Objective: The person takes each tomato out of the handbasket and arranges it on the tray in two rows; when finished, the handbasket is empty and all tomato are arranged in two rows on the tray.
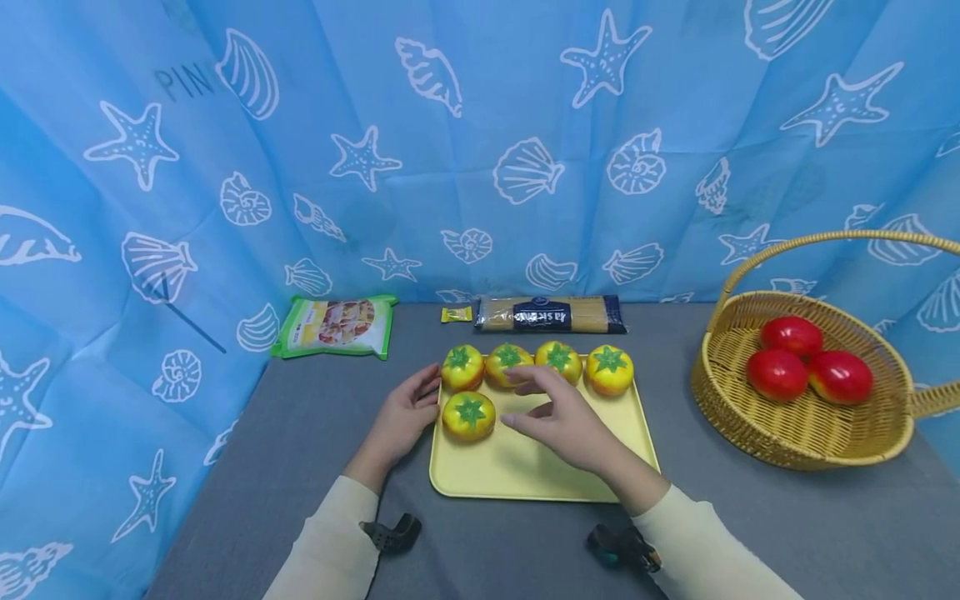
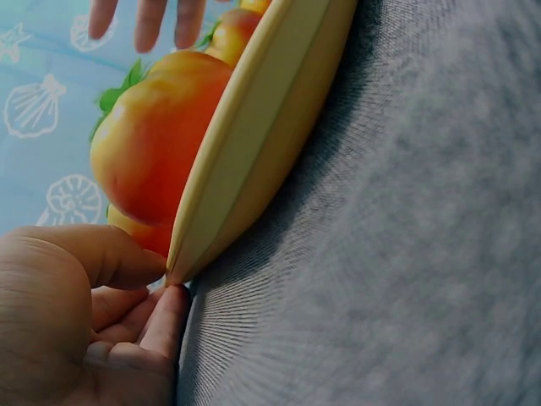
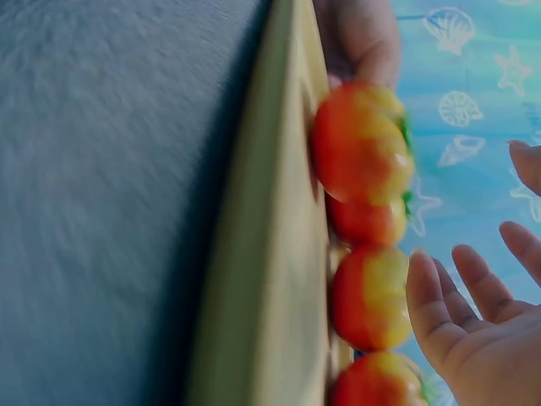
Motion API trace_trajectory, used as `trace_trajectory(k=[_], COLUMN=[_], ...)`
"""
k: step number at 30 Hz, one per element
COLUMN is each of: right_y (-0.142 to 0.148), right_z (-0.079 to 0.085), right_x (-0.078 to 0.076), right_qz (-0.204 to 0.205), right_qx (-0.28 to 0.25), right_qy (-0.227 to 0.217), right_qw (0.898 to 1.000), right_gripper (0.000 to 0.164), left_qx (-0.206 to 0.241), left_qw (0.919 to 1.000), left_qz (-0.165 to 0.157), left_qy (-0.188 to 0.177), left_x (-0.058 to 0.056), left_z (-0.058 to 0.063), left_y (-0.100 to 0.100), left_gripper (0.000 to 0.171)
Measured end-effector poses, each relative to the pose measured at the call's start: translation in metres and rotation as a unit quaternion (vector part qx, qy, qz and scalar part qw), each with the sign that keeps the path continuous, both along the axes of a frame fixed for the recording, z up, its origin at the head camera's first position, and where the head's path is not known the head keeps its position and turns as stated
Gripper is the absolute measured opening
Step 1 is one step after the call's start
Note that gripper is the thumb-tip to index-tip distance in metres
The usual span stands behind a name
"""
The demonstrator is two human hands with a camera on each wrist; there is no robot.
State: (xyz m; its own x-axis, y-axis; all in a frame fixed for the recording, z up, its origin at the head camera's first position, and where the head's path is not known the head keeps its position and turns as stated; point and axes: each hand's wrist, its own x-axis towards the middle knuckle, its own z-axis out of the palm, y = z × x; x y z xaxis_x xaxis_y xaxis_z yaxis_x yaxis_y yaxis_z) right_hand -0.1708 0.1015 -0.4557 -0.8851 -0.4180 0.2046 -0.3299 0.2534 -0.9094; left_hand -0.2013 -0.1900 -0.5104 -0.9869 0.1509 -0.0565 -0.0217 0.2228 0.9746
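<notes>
My left hand (image 1: 402,417) is at the left edge of the yellow tray (image 1: 525,483). In the left wrist view its thumb and fingers pinch the tray's rim. Several yellow-and-red, tomato-like fruits with green leafy tops lie on the tray: a row along the far side, ending in one fruit (image 1: 610,371) at the right, and a single fruit (image 1: 469,416) in front of the row's left end. My right hand (image 1: 566,417) hovers over the tray, right of that single fruit, thumb and fingers apart. Nothing is in its grasp in the right wrist view (image 3: 490,330).
A wicker basket (image 1: 802,446) with a tall handle stands at the right, holding three shiny red fruits (image 1: 793,336). Behind the tray lie a pack of spaghetti (image 1: 551,315), a small yellow packet (image 1: 456,314) and a green-and-white food bag (image 1: 337,325). A blue shell-print curtain (image 1: 465,192) hangs behind the grey table.
</notes>
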Motion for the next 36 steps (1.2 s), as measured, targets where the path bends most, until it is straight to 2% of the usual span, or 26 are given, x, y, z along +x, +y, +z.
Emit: trace_trajectory(k=[7,12,19,27,36], right_y=[0.023,0.039,0.065,0.093,0.111], right_z=[0.015,0.021,0.032,0.045,0.050], right_x=[0.001,0.003,0.008,0.009,0.009], right_qz=[-0.008,-0.006,-0.013,-0.009,-0.009], right_qx=[0.000,0.007,-0.010,-0.082,-0.142], right_qy=[0.004,0.016,0.041,0.066,0.079], right_qw=[1.000,1.000,0.999,0.994,0.987], right_gripper=[0.056,0.052,0.050,0.052,0.053], left_qx=[0.002,0.003,0.000,0.000,-0.001], left_qw=[1.0000,1.0000,1.0000,1.0000,1.0000], left_qz=[-0.003,-0.004,-0.002,-0.002,0.000], left_qy=[0.004,0.005,0.000,-0.001,-0.005], left_x=[0.000,0.000,-0.001,-0.002,-0.001], left_z=[0.000,-0.001,-0.002,-0.003,-0.001], left_y=[0.000,-0.001,-0.001,0.000,0.001], left_gripper=[0.073,0.073,0.074,0.073,0.073])
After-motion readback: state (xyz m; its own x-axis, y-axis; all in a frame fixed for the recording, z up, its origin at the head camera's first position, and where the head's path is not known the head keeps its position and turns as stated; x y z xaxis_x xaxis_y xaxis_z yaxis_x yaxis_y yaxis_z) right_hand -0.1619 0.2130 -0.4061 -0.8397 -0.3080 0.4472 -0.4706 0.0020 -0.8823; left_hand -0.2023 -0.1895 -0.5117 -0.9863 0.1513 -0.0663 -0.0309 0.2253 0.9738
